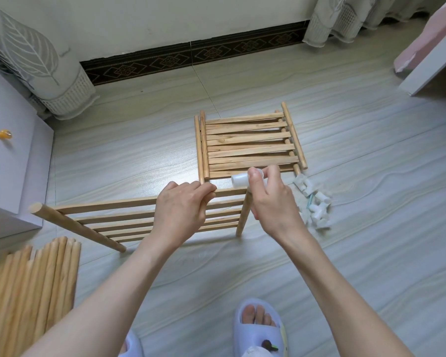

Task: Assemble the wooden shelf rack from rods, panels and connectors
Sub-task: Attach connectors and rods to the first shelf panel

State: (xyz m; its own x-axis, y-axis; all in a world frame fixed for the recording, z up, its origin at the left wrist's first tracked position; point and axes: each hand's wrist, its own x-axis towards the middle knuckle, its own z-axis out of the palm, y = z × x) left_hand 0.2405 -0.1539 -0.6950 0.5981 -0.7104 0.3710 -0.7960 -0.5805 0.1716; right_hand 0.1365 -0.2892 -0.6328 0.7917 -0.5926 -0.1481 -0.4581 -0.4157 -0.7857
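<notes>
A slatted wooden panel [113,217] is held up on its edge in front of me, its end rods pointing down to the floor. My left hand [180,210] grips the panel's top slat. My right hand [268,199] pinches a white plastic connector [238,179] at the top of the panel's right end rod [243,217]. Other slatted panels [250,145] lie stacked flat on the floor beyond. A pile of white connectors [316,204] lies to the right of my right hand. Several loose wooden rods [31,282] lie at the lower left.
A grey cabinet [13,163] with an orange knob stands at the left. Curtains hang at the far wall, left and right. A bed corner [428,65] fills the upper right. My feet in pale slippers [258,328] are at the bottom edge.
</notes>
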